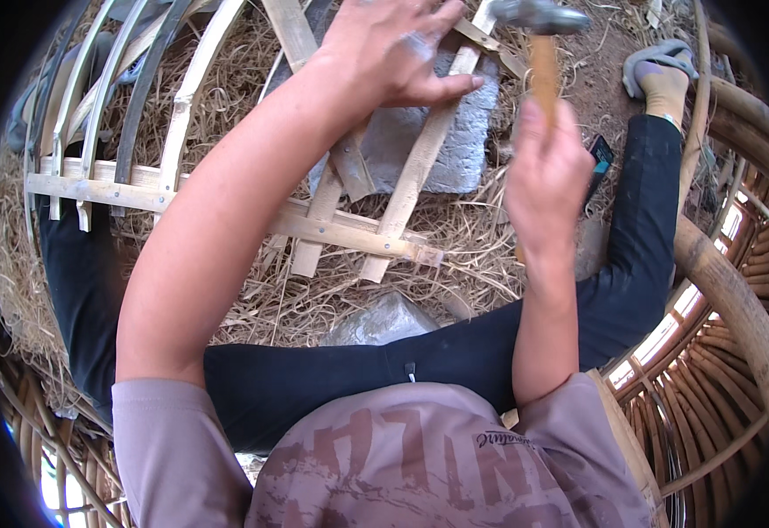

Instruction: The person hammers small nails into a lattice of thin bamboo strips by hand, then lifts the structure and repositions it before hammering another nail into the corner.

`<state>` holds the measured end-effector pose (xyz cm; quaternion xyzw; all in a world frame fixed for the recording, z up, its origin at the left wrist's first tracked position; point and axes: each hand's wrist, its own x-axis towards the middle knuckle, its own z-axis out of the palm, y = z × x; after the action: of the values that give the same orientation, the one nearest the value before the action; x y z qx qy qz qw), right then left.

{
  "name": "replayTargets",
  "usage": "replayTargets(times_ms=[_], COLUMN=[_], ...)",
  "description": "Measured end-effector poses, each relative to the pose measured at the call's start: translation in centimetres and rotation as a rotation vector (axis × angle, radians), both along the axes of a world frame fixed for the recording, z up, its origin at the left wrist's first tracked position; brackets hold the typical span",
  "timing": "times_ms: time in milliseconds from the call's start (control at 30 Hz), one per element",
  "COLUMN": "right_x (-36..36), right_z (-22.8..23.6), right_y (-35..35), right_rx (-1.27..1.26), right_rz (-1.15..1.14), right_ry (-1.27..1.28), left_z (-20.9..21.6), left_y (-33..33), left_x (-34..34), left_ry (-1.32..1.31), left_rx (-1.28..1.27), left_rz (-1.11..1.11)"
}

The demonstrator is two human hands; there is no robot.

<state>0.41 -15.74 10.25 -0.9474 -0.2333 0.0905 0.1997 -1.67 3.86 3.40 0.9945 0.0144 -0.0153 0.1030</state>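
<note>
My right hand (545,180) is closed round the wooden handle of a hammer (544,70), its metal head raised at the upper right; hand and hammer are slightly blurred. My left hand (393,55) grips the bamboo slats at the upper middle, its thumb lying over a slanting slat (427,158); some fingertips are hidden or cut off. Under these crossing slats lies a flat grey stone block (455,145). The slats belong to a bamboo frame (314,227), whose crossbar of paired strips is fastened with small nail heads and runs below my left forearm.
Curved slats (189,97) of the frame extend over my leg at left. Dry straw and shavings (252,299) cover the ground. A silvery lump (380,321) lies before my lap. A dark phone-like object (599,163) rests near my right leg. Round bamboo poles (736,299) stand at right.
</note>
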Motion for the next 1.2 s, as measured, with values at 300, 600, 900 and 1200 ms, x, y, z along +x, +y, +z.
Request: replayTargets(times_ms=[300,600,900,1200], right_x=[0.4,0.0,0.3,0.3], right_z=[0.7,1.5,1.7,1.8], right_y=[0.4,-0.1,1.2,0.0], right_rx=[-0.091,-0.182,-0.18,-0.146], right_rz=[0.019,-0.008,-0.019,0.073], right_ry=[0.139,0.063,0.15,0.021], left_z=[0.1,0.2,-0.3,-0.3], left_y=[-0.3,0.0,0.1,-0.1], left_x=[0.2,0.3,0.8,0.0], left_ry=[-0.022,0.061,0.099,-0.01], left_rx=[-0.047,-0.094,-0.089,0.014], left_rz=[-0.007,-0.004,-0.015,-0.04])
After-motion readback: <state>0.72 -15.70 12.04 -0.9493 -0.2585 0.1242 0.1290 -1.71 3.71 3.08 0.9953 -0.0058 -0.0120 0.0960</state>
